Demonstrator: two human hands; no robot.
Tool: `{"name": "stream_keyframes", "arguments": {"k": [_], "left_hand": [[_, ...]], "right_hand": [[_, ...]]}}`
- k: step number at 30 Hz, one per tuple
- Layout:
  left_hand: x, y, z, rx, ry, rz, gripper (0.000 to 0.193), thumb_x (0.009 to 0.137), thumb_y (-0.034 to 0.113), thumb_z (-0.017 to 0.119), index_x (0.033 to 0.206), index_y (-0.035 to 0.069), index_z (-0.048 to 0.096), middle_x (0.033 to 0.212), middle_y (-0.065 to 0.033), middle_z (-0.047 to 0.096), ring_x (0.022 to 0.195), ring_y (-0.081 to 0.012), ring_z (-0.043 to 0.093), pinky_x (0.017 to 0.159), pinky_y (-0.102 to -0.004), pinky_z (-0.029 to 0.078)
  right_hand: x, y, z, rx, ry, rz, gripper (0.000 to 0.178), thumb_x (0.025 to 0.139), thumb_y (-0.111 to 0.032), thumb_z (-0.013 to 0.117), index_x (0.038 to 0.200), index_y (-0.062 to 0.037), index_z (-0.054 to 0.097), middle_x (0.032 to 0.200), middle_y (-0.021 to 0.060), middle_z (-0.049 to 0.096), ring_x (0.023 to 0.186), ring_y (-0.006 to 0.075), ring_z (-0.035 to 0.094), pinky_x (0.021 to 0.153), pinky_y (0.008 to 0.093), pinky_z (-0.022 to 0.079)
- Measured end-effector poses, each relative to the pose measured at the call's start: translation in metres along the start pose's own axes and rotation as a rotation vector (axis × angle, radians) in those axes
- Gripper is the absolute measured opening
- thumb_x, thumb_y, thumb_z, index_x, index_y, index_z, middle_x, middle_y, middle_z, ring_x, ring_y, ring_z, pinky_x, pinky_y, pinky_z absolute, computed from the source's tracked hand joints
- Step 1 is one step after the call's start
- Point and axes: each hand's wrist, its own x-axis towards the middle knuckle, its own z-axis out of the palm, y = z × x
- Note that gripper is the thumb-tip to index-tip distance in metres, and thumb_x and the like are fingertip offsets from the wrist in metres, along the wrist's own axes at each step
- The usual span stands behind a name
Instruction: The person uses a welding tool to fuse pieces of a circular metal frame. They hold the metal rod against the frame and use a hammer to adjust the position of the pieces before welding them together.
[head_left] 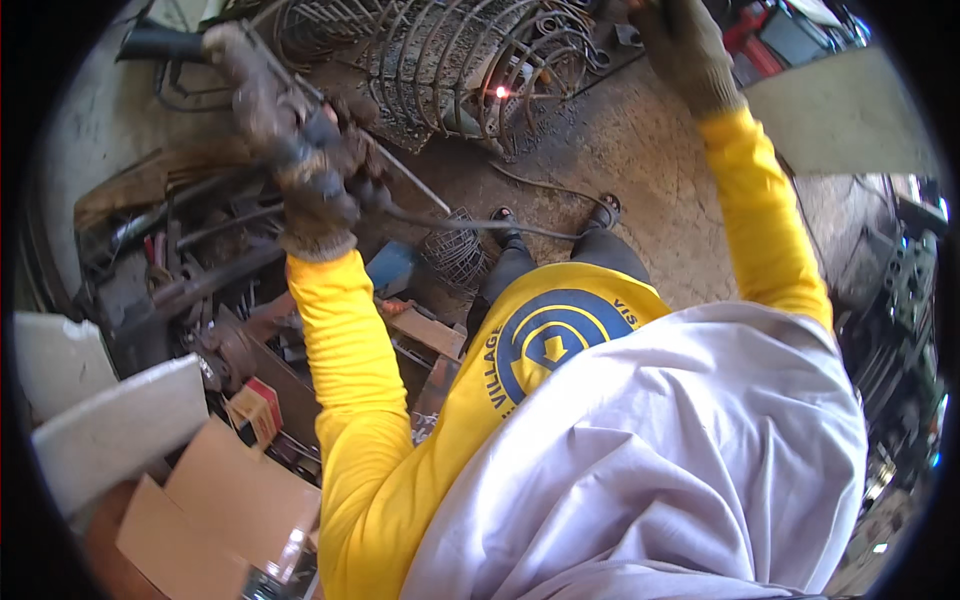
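Gloves covered both hands. The left hand [318, 190] was closed around the electrode holder [300, 120], held up at the far left; a thin welding rod [415, 185] ran from it toward the right, and a grey cable [500, 226] trailed on across the floor. The right hand [688, 45] was raised at the far right, fingers apparently curled on something at the picture's top edge; what it held could not be told. Both sleeves were yellow.

Between the hands, far centre, stood the wire cage [450, 70], a rounded frame of bent steel rods resting on the concrete floor [640, 170]. A small bright orange glow [500, 92] showed on its right part, well apart from the rod tip.

A smaller coil of wire mesh [455, 252] lay near the person's dark shoes [603, 212]. Scrap metal bars [200, 270] were heaped at the left. Near left: flattened cardboard [230, 500], a small red and yellow box [258, 408] and a pale board [120, 425]. A light grey cloth [660, 460] hung over the person's front.
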Motion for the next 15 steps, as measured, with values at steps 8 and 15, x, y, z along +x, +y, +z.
{"name": "stream_keyframes", "arguments": {"k": [8, 15], "left_hand": [[0.107, -0.035, -0.036, 0.449, -0.286, 0.284, 0.035, 0.092, 0.009, 0.063, 0.126, 0.001, 0.064, 0.097, -0.0113, 0.068, 0.089, -0.0275, 0.067, 0.080, -0.0398, 0.054], [0.117, -0.055, -0.053, 0.277, -0.368, 0.129, 0.037, 0.105, 0.019, 0.046, 0.135, 0.000, 0.056, 0.114, -0.0145, 0.067, 0.094, -0.0253, 0.067, 0.082, -0.0364, 0.056]], "right_hand": [[-0.202, 0.041, 0.056, -0.047, -0.036, -0.051, 0.033, 0.092, -0.026, 0.076, 0.117, -0.0063, 0.068, 0.090, 0.0162, 0.073, 0.080, 0.0297, 0.073, 0.070, 0.0399, 0.056], [-0.231, 0.028, 0.109, -0.284, -0.362, 0.008, 0.037, 0.094, -0.042, 0.069, 0.113, -0.0104, 0.071, 0.093, 0.0142, 0.074, 0.080, 0.0336, 0.071, 0.073, 0.0431, 0.056]]}}
